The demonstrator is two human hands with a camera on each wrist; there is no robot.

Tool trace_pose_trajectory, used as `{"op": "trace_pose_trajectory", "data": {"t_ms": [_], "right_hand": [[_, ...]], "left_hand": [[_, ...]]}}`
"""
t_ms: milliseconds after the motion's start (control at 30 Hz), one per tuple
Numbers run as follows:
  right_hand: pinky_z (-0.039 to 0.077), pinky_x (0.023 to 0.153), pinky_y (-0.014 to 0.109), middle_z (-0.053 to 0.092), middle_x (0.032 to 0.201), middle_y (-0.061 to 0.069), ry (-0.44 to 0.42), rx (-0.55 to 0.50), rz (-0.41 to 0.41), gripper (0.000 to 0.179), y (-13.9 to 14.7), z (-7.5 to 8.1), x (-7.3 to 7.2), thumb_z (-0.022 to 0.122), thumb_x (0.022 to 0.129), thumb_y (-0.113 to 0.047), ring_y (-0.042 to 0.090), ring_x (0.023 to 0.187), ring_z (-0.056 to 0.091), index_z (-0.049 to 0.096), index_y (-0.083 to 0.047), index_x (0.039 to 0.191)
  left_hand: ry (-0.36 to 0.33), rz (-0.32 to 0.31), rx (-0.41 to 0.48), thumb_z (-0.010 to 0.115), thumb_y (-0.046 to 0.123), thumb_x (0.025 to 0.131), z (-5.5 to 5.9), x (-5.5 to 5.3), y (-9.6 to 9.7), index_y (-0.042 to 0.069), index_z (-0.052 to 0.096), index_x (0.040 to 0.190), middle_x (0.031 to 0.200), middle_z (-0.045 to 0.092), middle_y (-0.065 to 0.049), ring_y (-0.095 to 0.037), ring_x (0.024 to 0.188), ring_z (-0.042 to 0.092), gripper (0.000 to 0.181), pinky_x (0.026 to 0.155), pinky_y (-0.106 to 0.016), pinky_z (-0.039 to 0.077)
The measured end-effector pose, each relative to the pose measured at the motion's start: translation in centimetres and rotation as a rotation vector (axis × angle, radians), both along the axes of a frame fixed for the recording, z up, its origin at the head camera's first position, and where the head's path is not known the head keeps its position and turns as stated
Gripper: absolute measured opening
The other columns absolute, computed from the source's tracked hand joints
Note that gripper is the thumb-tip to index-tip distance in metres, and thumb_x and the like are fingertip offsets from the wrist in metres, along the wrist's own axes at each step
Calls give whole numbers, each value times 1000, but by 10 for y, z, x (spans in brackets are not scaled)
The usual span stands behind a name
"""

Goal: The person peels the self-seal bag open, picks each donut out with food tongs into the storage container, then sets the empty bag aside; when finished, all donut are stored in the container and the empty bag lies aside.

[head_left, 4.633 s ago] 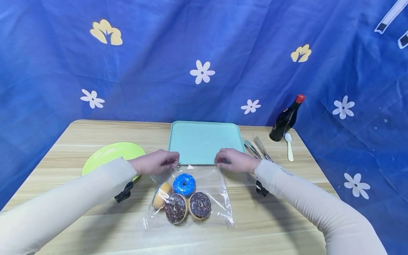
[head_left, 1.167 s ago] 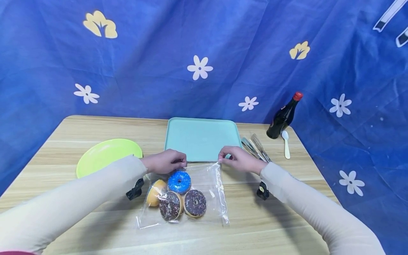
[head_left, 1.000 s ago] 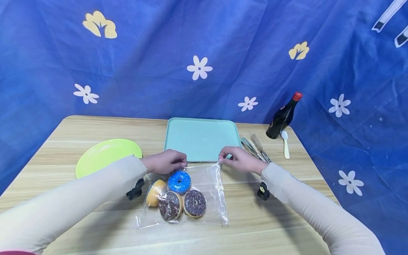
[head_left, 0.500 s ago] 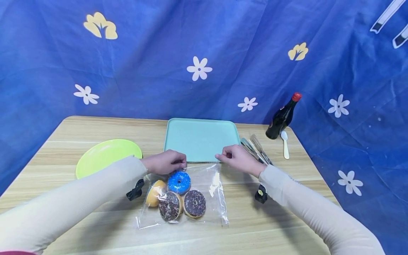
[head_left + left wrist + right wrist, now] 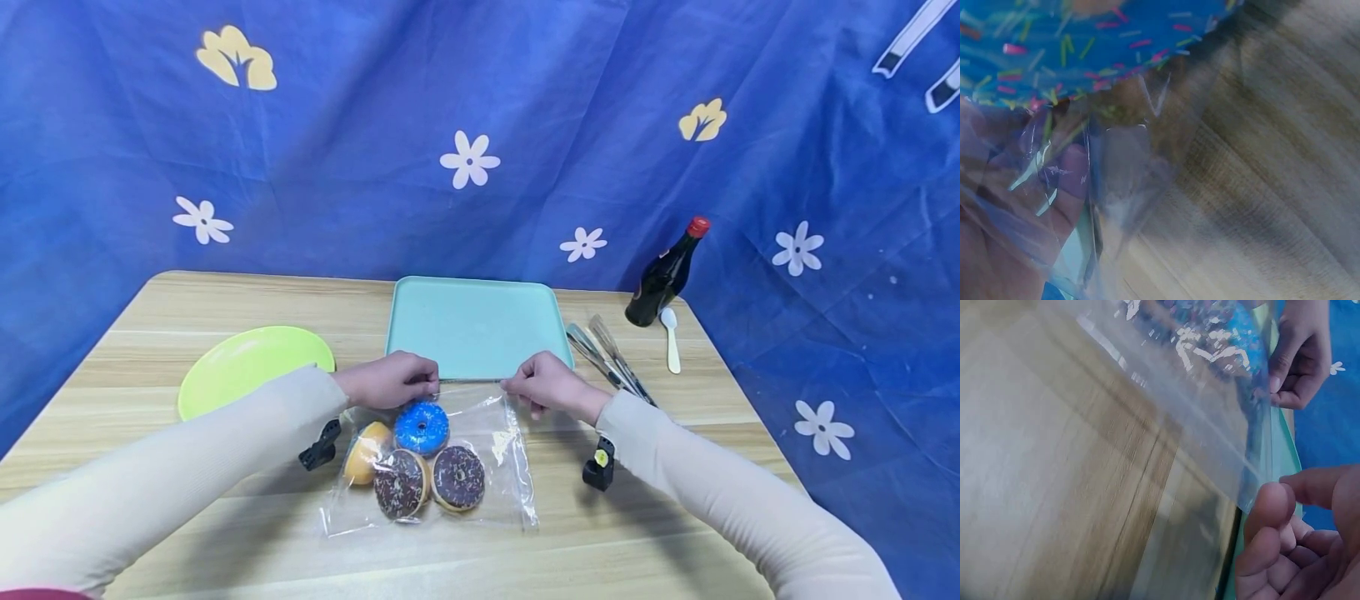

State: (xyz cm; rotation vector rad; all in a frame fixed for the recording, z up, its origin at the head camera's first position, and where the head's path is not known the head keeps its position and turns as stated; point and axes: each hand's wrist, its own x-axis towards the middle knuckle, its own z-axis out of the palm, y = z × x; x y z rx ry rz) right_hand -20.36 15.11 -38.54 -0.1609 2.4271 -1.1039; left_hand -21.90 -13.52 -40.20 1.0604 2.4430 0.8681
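Use the flat, wood-grained worktop as support. The smooth turquoise tray lies behind the clear, glossy, creased bag. Draw the bag's far edge evenly taut: the left hand pinches it beyond the blue doughnut, the right hand at its right corner. Pull lightly (thin film probably puckers or slips under force). Inside, the doughnuts are thick rings; fine sprinkles dot the blue and dark-brown tops.
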Motion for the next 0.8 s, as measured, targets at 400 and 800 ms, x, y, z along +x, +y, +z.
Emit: {"op": "trace_pose_trajectory", "data": {"t_ms": [400,800], "right_hand": [[52,57,22,57,66,0,-123,-141,115,26,25,-3,-7,62,103,-12,8,53,57,60,-4,79],[51,58,21,57,66,-1,-209,-144,203,22,53,-3,-17,61,103,-13,8,56,57,64,8,96]], "left_hand": [[36,-3,-9,56,6,105,0,2,-1,7,64,87,78,60,2,-6,76,52,20,75,-25,49],[51,-11,-3,57,7,105,-3,1,-1,8,64,86,75,59,3,-5,73,51,20,73,-25,48]]}}
